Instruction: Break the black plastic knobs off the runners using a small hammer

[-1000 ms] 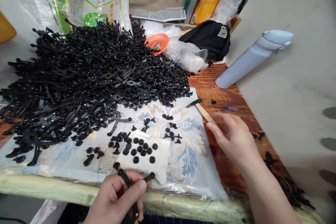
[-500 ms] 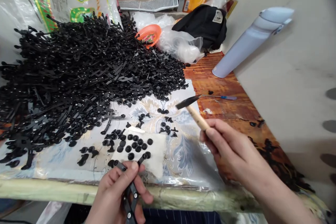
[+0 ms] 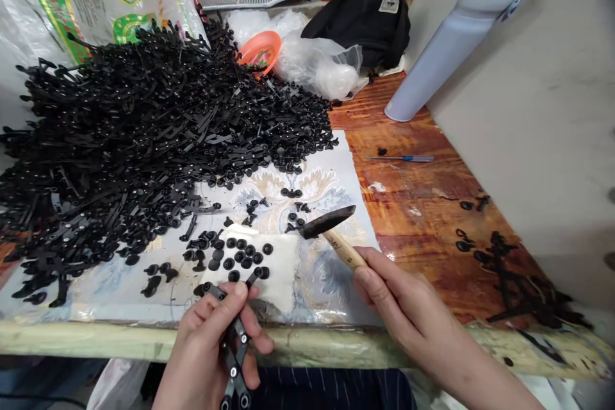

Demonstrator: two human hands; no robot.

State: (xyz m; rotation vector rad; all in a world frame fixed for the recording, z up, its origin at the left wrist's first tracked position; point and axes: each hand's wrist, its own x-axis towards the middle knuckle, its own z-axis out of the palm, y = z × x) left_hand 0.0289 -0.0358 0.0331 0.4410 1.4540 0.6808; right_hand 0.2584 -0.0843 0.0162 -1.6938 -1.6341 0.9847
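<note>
My left hand (image 3: 211, 346) is closed on a pair of black plastic strips (image 3: 234, 339) at the table's front edge; their upper ends reach the white pad (image 3: 278, 269). Several small black caps (image 3: 243, 255) lie on that pad. My right hand (image 3: 408, 314) grips the wooden handle of a small hammer (image 3: 331, 230), whose dark head hangs just right of the pad. A large heap of black strips (image 3: 134, 134) fills the left half of the table.
A pale blue bottle (image 3: 456, 38) leans on the grey wall at the right. A small screwdriver (image 3: 401, 158) lies on the wooden table (image 3: 432, 205). At the back are an orange bowl (image 3: 259, 51), clear bags (image 3: 317, 64), a black pouch (image 3: 365, 19) and a printed sack (image 3: 96, 6).
My right hand picked the hammer up from the table and brought it left to the pad. My left hand shifted the strips slightly toward the pad.
</note>
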